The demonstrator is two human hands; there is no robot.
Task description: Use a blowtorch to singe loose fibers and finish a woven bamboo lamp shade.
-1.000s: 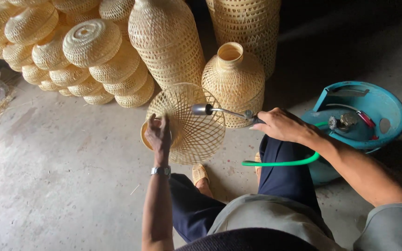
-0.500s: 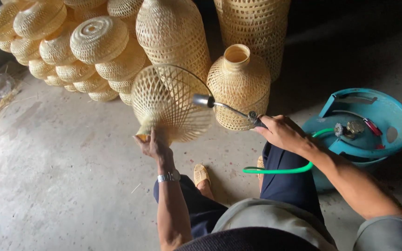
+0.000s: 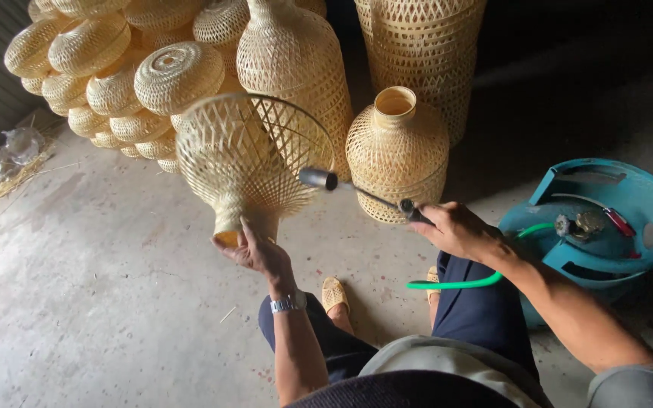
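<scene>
The woven bamboo shade [image 3: 247, 162] is now held aloft by its narrow neck, wide mouth tipped up and toward the torch; in the earlier views it faced the camera flatter and lower, so it has been turned and lifted, presenting a fresh stretch of lattice to the nozzle. The left hand [image 3: 255, 249] grips the neck from below, fingers curled closed around it, wrist bearing a watch [image 3: 289, 303]. The right hand [image 3: 455, 229] is wrapped shut on the handle of the gas torch [image 3: 357, 193], whose nozzle sits just beyond the shade's rim, close but apparently not touching; no flame can be made out. A green hose [image 3: 455, 283] runs from under the right-hand fingers to the blue gas cylinder [image 3: 606, 227], lying beside that forearm. Beyond both sets of fingertips stand a vase-shaped basket [image 3: 397, 155], taller woven pieces, and a stacked heap of round shades [image 3: 115, 75]. Judged from the rotation, work appears to proceed section by section around the shade.
</scene>
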